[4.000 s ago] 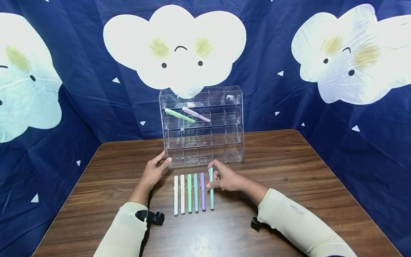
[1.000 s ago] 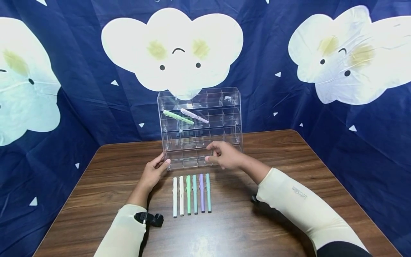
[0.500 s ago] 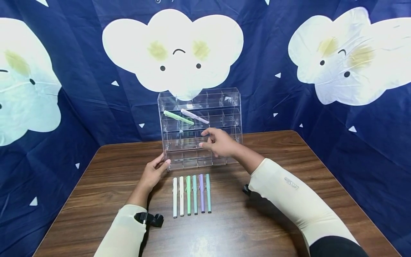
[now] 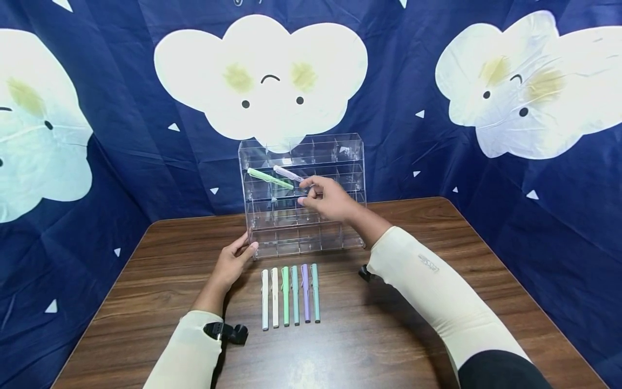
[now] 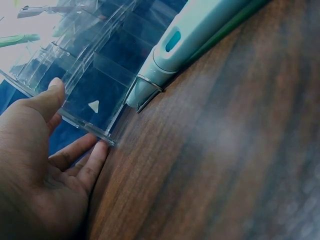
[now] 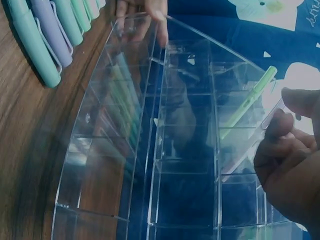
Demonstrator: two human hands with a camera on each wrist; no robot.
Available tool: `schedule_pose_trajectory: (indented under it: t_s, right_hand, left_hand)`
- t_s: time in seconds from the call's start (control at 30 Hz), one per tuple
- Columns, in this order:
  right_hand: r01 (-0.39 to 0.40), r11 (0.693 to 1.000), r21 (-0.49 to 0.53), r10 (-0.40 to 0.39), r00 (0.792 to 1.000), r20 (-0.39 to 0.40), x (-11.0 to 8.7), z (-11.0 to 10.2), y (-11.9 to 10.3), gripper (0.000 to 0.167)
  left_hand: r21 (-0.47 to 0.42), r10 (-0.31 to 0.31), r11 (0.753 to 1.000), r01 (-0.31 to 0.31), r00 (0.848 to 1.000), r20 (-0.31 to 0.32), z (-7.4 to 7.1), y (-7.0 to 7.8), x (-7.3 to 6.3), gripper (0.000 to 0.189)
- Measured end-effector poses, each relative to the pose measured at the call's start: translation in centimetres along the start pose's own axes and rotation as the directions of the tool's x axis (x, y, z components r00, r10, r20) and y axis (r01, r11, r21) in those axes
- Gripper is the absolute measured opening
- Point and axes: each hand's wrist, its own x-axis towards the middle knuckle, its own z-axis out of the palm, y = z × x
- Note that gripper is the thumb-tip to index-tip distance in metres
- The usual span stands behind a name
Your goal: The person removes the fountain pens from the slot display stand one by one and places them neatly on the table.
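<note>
Head view: I see the brown table (image 4: 160,265), far blue cloth (image 4: 398,162); left hand (image 4: 233,263) pinches the rack (image 4: 267,235), right hand (image 4: 331,200) loosely spread. Only left wrist shows a pen's (image 5: 192,35) window (image 5: 173,41).

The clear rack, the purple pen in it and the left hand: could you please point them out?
Clear rack (image 4: 288,248), head view: bottom row's front wall.
Purple pen (image 4: 287,173), head view: middle of visible length.
Left hand (image 4: 232,263), head view: mid-hand.

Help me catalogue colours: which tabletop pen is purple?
The purple pen, second from the right in the head view; it alone there is purple, between two teal pens.
</note>
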Motion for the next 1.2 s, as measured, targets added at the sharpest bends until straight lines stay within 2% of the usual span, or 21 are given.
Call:
schedule_pose_trajectory:
  t_s: [0.2, 0.5, 0.8, 1.2]
  right_hand:
    - [0.045, 0.996, -0.074, -0.056, 0.987, -0.149, 1.3, -0.2, 0.5, 0.039]
    - [-0.011, 0.998, -0.058, -0.005, 0.966, -0.259, 2.9, -0.4, 0.0, 0.034]
    - [-0.097, 0.992, -0.085, 0.073, 0.965, -0.25, 4.0, -0.4, -0.3, 0.042]
    - [-0.137, 0.981, -0.137, 0.104, 0.97, -0.219, 5.0, 0.5, 0.5, 0.042]
  left_hand:
    - [-0.005, -0.014, 1.0, 0.014, 1.0, -0.008, 0.0, 0.0, 0.1, 0.062]
    - [-0.009, -0.014, 1.0, 0.014, 1.0, -0.011, 0.0, 0.2, -0.1, 0.061]
    - [0.008, -0.008, 1.0, 0.008, 1.0, -0.002, 0.0, 0.2, 0.0, 0.063]
    - [-0.001, -0.004, 1.0, 0.004, 1.0, -0.004, -0.1, 0.2, 0.0, 0.063]
